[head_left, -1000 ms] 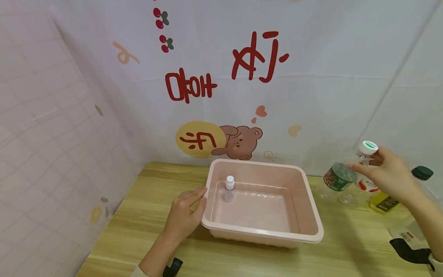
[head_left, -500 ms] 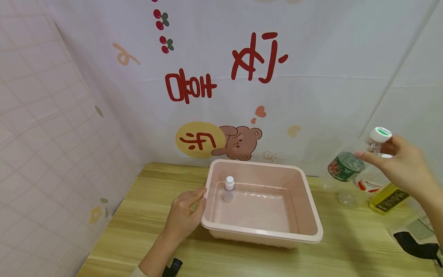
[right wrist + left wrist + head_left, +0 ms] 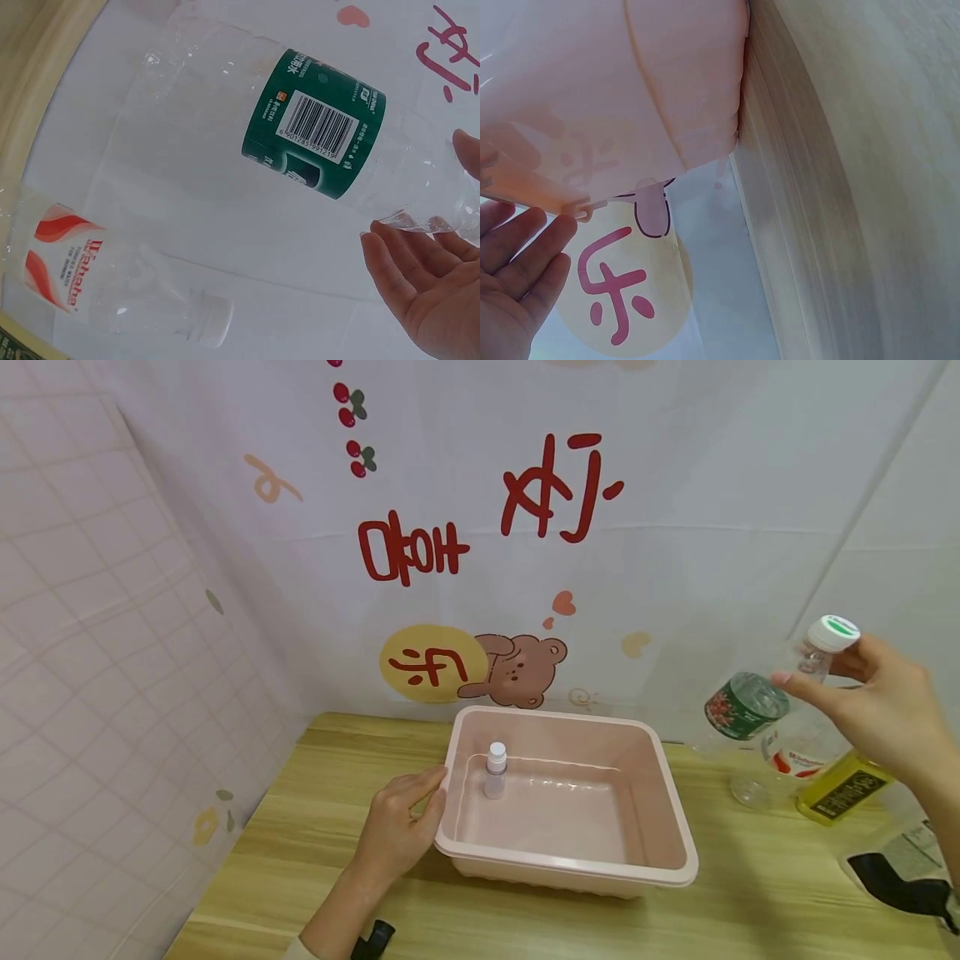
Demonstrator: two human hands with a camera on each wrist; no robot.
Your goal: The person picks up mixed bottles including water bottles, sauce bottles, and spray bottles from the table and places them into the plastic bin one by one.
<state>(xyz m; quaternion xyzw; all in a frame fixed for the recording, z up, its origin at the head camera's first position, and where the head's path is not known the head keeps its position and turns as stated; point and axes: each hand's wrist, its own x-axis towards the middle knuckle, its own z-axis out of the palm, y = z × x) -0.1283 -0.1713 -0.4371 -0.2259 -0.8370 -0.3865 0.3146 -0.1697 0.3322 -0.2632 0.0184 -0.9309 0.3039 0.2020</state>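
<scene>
The clear plastic water bottle [image 3: 747,706] slants down from the right grip [image 3: 888,706], whose thumb and fingers hold its neck just below the white cap [image 3: 834,633]. Its green label [image 3: 315,124] shows a barcode. Lower, near this grip, are a Wahaha bottle [image 3: 127,277] and a yellow bottle [image 3: 838,792]. Well leftward, the left grip [image 3: 401,818], fingers relaxed, touches the pink tub [image 3: 566,862].

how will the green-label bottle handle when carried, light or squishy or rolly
The green-label bottle is probably light for its size, since no liquid shows inside. Its clear walls look thin, so it would likely dent under a squeeze. The round body suggests it may roll if laid down.
</scene>
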